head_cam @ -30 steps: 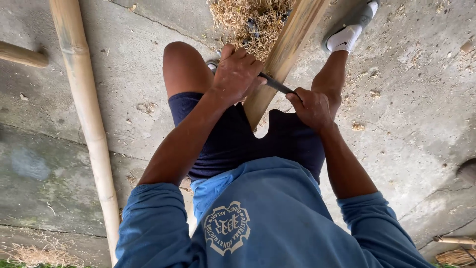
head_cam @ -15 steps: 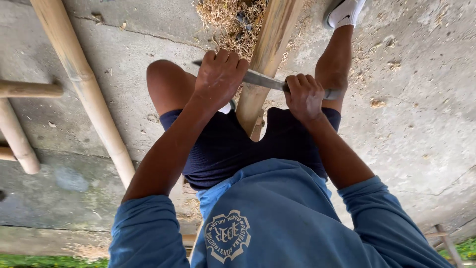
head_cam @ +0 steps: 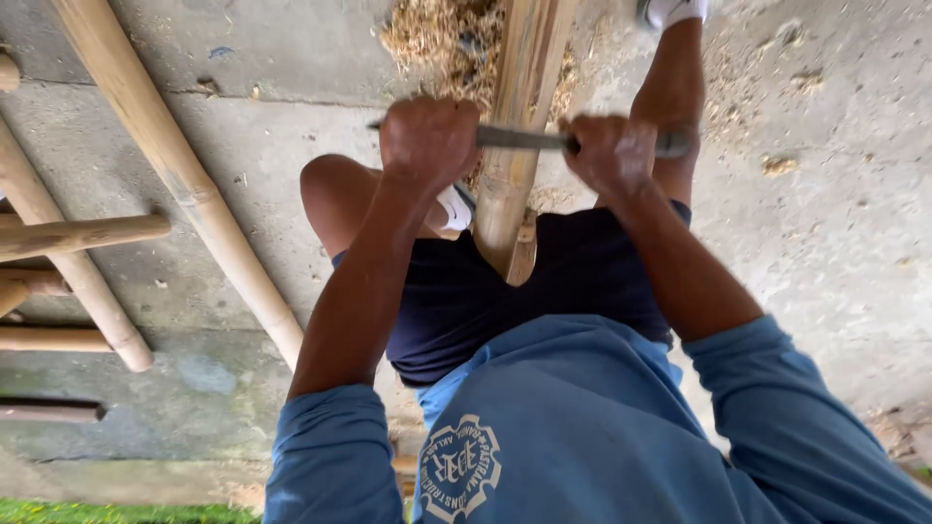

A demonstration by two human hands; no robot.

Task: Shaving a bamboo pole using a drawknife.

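While the concrete floor (head_cam: 825, 252) carries loose bamboo poles (head_cam: 165, 165) well to the left of it, the split bamboo pole (head_cam: 519, 116) between the person's knees has drawn nearer than a second ago. A flat metal blade (head_cam: 519, 139) now lies square across that pole rather than slanting. The left hand (head_cam: 429, 141) and right hand (head_cam: 607, 150) are both closed tight on the blade, one on each side of the pole. Shavings (head_cam: 437, 39) lie heaped just beyond.
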